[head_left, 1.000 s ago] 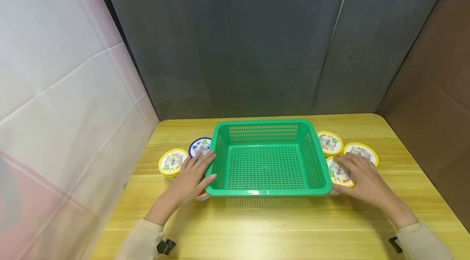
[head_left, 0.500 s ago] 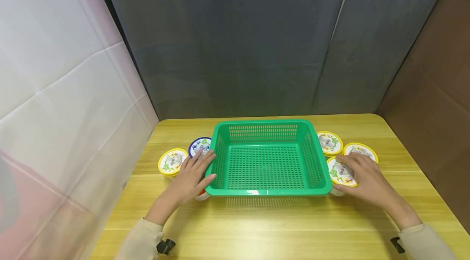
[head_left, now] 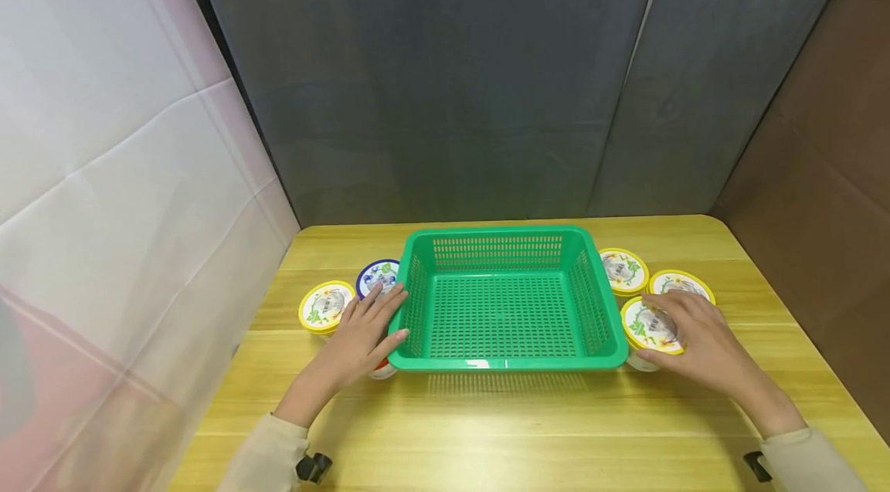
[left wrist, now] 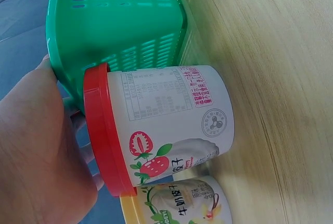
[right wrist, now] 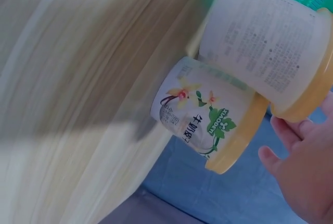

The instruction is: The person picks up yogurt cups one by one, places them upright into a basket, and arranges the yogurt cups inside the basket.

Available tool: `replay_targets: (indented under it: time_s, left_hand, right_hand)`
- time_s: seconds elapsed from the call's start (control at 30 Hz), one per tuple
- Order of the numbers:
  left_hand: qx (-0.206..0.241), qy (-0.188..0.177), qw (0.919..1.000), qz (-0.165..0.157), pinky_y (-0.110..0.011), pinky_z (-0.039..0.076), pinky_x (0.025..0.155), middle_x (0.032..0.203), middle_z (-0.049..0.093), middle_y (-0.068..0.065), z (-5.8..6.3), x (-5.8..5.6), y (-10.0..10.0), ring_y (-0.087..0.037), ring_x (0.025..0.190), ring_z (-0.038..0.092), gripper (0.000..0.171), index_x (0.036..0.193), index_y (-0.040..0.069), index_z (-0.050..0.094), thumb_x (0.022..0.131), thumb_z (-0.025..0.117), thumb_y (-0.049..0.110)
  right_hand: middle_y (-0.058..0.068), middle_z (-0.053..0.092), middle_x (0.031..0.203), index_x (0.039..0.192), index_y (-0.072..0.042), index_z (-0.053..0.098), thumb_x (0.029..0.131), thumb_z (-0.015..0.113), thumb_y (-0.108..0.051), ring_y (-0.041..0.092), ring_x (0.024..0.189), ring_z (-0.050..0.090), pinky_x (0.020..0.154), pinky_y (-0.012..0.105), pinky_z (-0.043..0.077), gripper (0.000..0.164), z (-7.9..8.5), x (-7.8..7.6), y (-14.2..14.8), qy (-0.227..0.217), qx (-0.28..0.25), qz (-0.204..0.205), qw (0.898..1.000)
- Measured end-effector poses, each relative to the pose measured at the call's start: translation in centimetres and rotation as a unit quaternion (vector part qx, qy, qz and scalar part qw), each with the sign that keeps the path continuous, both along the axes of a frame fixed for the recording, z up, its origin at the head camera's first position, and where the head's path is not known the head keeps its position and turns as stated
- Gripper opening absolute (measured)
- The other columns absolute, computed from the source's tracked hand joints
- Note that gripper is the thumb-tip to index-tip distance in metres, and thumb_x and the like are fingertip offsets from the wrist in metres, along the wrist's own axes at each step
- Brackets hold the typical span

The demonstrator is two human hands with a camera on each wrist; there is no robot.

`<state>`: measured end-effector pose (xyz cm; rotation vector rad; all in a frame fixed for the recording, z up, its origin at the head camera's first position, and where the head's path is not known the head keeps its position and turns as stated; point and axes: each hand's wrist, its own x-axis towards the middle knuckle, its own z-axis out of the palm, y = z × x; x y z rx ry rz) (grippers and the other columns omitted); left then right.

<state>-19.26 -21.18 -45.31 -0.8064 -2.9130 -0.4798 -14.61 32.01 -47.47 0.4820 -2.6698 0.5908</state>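
A green plastic basket point(head_left: 507, 364) stands centred on the wooden table. My left hand point(head_left: 358, 337) lies flat over a tub with a red lid point(left wrist: 171, 120), its fingertips and thumb at the basket's left rim. That strawberry tub stands against the basket's side in the left wrist view, largely covered by the hand in the head view. On the other side, my right hand point(head_left: 702, 341) holds a yellow-lidded tub point(head_left: 650, 322) by its lid, thumb at the near edge and fingers at the far edge. This tub stands upright close by the basket's right wall.
Left of the basket are a yellow-lidded tub point(head_left: 324, 307) and a blue-lidded one point(head_left: 375, 274). Two more yellow-lidded tubs, a far one point(head_left: 622, 270) and an outer one point(head_left: 683, 283), stand around the right hand. A dark partition point(head_left: 452, 90) rises behind the table.
My right hand has shifted slightly to the right, and the yellow-lidded tub it holds has moved with it, away from the basket. The left hand and the basket have stayed put.
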Motion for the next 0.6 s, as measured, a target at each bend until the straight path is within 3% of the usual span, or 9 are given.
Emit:
replay_targets:
  time_s: [0.27,0.6]
  left_hand:
    - [0.003,0.002,1.0,-0.001,-0.067,0.017,0.119,0.166,0.026,-0.002,-0.2,0.0,0.0,-0.038,0.153,0.019,0.064,0.156,0.017,0.031,0.102,0.048,0.045]
    - [0.01,-0.004,0.9999,0.007,-0.064,0.016,0.121,0.167,0.022,-0.005,-0.5,0.1,0.0,-0.037,0.154,0.02,0.068,0.158,0.013,0.024,0.102,0.047,0.045]
  right_hand:
    - [0.014,0.056,0.131,0.139,-0.016,0.055,0.068,0.088,-0.043,0.039,0.125,0.044,0.101,0.067,0.029,0.083,0.7,0.2,0.2,-0.009,-0.007,-0.006,1.0]
    - [0.016,0.057,0.132,0.138,-0.014,0.054,0.069,0.087,-0.042,0.04,0.12,0.048,0.098,0.064,0.029,0.082,2.1,0.2,0.1,-0.007,0.002,-0.01,1.0]
